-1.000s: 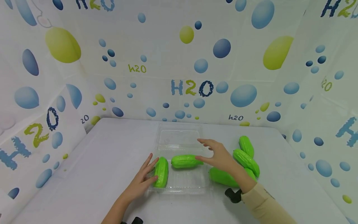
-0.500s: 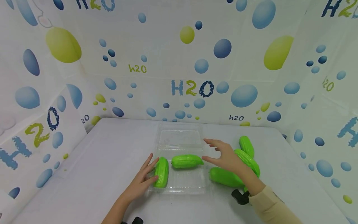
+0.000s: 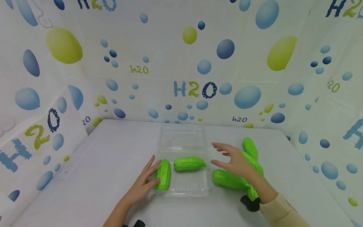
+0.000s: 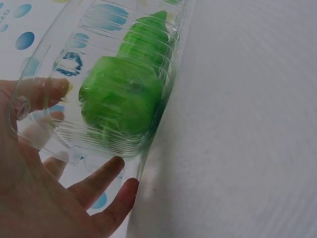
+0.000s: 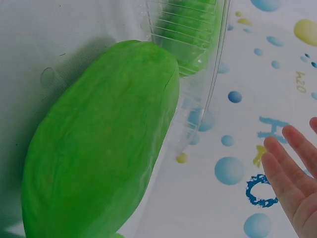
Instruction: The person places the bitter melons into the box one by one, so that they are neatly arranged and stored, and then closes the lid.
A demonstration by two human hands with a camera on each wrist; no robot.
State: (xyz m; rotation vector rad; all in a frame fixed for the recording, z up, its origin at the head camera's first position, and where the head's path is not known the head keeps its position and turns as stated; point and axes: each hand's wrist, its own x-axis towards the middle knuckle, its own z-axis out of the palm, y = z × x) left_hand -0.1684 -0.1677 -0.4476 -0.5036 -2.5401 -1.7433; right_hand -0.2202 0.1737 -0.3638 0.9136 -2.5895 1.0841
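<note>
A clear plastic hinged container (image 3: 188, 183) lies with its lid (image 3: 182, 138) folded back, away from me. Inside, one bright green ridged gourd (image 3: 163, 175) stands lengthwise along the left wall, and another green gourd (image 3: 188, 164) lies crosswise behind the middle. My left hand (image 3: 141, 183) rests at the container's left edge, fingers extended; in the left wrist view its fingertips (image 4: 118, 163) are right at the clear wall. To the right of the container my right hand (image 3: 235, 160) hovers with fingers spread and nothing in them. Below it lies a large smooth green gourd (image 3: 228, 179).
More green gourds (image 3: 249, 148) are clustered on the right of the white table (image 3: 113, 151), partly hidden by the right forearm. A patterned sheet (image 3: 181, 56) with blue and yellow spots hangs behind and at both sides.
My right hand has drawn back to the right, away from the end of the crosswise gourd and past the container's edge. Left hand and container have stayed put.
</note>
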